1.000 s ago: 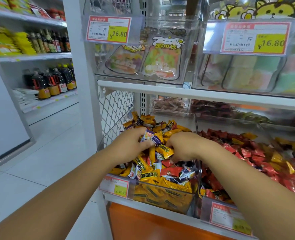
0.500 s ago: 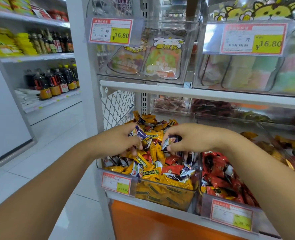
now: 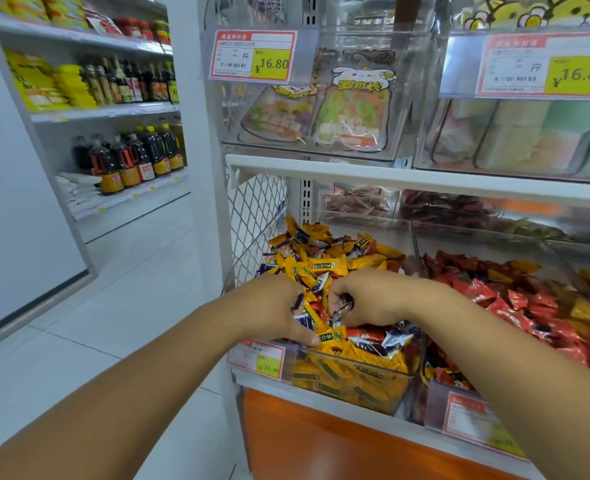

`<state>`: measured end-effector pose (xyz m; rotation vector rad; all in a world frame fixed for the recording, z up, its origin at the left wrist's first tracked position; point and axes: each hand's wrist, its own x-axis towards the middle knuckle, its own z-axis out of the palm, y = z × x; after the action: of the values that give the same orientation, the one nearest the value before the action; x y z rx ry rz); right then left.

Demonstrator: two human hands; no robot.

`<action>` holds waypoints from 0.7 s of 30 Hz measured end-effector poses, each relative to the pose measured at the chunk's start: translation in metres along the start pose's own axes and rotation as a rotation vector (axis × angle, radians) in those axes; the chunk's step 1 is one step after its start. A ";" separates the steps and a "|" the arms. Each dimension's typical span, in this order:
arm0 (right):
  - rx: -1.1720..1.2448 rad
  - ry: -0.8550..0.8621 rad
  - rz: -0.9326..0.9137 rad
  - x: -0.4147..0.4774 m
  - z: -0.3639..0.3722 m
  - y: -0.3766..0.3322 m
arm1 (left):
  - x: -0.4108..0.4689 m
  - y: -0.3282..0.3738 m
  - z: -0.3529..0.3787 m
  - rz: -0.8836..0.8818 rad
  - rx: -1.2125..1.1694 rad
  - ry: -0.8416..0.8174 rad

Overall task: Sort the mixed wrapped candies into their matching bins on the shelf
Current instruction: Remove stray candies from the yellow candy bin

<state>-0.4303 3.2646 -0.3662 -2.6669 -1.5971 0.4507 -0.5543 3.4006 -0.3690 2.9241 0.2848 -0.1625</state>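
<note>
Now both hands have sunk toward the front edge of the yellow-candy bin at the left end of the shelf. The left hand clutches purple-wrapped candies, and the right hand pinches a dark-wrapped candy. Strays are apparently being gathered; none has reached another bin yet.

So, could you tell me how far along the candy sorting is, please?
Early: nothing looks finished. The clear plastic bin of yellow wrapped candies still holds red wrappers and blue-white wrappers. In hand: the left hand grips a purple-wrapped candy, the right hand pinches a dark-wrapped candy, both over that bin. Left: those strays, plus yellow pieces in the neighbouring clear bin of red candies.
</note>
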 end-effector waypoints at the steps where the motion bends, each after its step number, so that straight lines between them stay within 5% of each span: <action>1: -0.010 -0.003 -0.007 0.001 0.002 -0.001 | 0.000 0.000 0.000 0.019 -0.013 0.001; 21: 0.031 0.040 -0.044 0.003 0.010 -0.004 | 0.002 -0.023 0.007 0.093 -0.402 0.006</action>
<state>-0.4350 3.2679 -0.3759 -2.5957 -1.6197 0.4147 -0.5575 3.4211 -0.3803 2.5324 0.1596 -0.0721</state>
